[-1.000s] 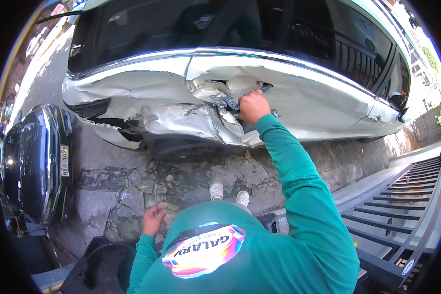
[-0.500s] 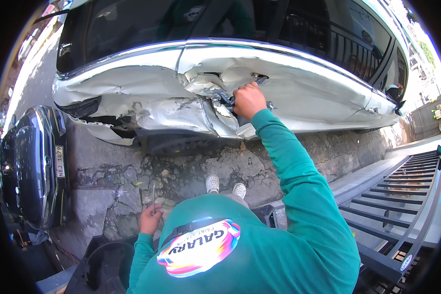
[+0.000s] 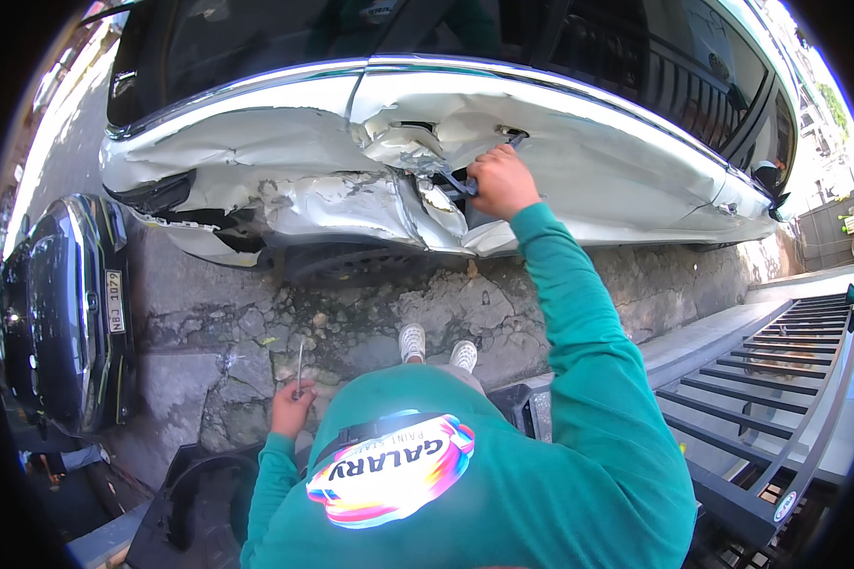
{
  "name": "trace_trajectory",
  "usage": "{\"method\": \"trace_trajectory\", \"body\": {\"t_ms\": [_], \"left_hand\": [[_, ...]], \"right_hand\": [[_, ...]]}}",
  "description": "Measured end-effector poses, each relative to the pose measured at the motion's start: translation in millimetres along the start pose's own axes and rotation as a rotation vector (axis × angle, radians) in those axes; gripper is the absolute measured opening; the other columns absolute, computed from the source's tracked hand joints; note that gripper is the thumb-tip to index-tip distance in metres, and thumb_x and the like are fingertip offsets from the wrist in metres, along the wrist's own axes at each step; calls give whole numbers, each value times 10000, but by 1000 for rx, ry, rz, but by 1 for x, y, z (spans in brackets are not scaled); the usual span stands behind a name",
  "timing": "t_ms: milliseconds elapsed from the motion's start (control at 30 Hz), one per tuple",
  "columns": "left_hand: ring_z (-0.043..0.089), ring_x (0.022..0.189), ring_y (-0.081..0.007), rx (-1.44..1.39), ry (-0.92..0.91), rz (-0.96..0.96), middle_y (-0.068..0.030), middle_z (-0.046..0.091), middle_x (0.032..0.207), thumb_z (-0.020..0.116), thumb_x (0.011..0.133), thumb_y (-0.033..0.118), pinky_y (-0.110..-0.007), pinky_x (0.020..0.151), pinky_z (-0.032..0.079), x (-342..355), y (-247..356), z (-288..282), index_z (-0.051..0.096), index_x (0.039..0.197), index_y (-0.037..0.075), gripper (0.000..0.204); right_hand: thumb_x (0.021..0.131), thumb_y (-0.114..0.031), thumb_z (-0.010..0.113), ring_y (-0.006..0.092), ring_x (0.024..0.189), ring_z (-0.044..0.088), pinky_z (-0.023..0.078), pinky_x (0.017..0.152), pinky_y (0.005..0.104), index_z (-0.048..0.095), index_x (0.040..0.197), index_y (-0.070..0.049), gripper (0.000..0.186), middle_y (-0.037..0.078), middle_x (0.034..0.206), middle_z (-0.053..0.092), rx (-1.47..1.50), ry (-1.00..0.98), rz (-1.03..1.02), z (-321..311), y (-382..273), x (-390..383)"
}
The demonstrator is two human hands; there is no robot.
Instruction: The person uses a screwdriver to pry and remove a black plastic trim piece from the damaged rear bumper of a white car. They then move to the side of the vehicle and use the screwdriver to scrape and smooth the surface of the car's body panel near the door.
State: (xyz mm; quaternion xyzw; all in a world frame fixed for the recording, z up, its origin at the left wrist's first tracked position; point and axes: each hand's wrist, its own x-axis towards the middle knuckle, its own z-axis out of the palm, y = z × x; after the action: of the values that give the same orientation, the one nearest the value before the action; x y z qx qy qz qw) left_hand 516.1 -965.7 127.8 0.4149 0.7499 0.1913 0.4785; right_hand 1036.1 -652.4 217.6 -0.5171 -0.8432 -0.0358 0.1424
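The crumpled side of a silver car (image 3: 617,180) spans the view in front of me. My right hand (image 3: 503,182) reaches forward, closed around a long blue-grey piece (image 3: 466,186) at the torn door edge. One end of the piece shows above my fingers, near a dark opening (image 3: 511,131) in the door panel; my hand covers its middle. Low on the left, my left hand (image 3: 291,410) is closed around a thin metal rod (image 3: 301,358) that points up. The rod's lower end is hidden in my fingers.
A dark car (image 3: 66,318) stands at the left. Cracked pavement (image 3: 465,302) lies between my shoes and the damaged car. Black metal railings (image 3: 754,398) are on the right. A black plastic part (image 3: 194,507) sits at the lower left, beside my left arm.
My right hand has shifted slightly right and down with the blue-grey piece, of which more now shows. My left hand still holds the rod, almost in place. The view has tilted a little.
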Motion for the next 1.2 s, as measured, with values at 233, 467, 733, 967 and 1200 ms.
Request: {"method": "trace_trajectory", "body": {"t_ms": [233, 467, 733, 967, 1200], "left_hand": [[536, 638, -70, 9, 27, 14, 25, 628, 731, 763, 892, 124, -260, 601, 438, 6, -7, -3, 772, 1116, 56, 234], [550, 653, -77, 111, -15, 76, 5, 655, 749, 768, 883, 127, -264, 616, 451, -1, -8, 0, 778, 1110, 52, 240], [555, 662, -79, 39, 24, 19, 6, 654, 749, 761, 897, 126, -263, 624, 454, -1, -15, -17, 771, 1111, 50, 227], [539, 650, -82, 37, 72, -68, 13, 630, 742, 761, 896, 148, -268, 610, 446, -6, -33, -31, 769, 1111, 49, 237], [524, 637, -80, 59, 55, -58, 18, 616, 734, 764, 894, 169, -274, 587, 430, -1, -48, -33, 771, 1101, 50, 239]], "right_hand": [[651, -170, 765, 287, 957, 663, 470, 966, 403, 746, 831, -103, 192, 89, 864, 711, -63, -74, 174, -1, -14, 11], [618, -132, 765, 302, 936, 638, 460, 1007, 410, 707, 777, -91, 174, 89, 838, 675, 51, 84, -39, -4, 9, -10], [714, -112, 736, 281, 1075, 606, 352, 1204, 462, 704, 856, -103, 145, 73, 945, 649, 67, 124, -42, -2, 14, -35], [784, -86, 736, 288, 1209, 591, 461, 1099, 441, 643, 864, -89, 123, 71, 1072, 651, 106, 10, -131, -30, 33, -52], [795, -55, 739, 300, 1416, 495, 525, 1045, 421, 646, 899, -80, 143, 60, 1287, 649, 84, -152, -230, -69, 54, -59]]}}
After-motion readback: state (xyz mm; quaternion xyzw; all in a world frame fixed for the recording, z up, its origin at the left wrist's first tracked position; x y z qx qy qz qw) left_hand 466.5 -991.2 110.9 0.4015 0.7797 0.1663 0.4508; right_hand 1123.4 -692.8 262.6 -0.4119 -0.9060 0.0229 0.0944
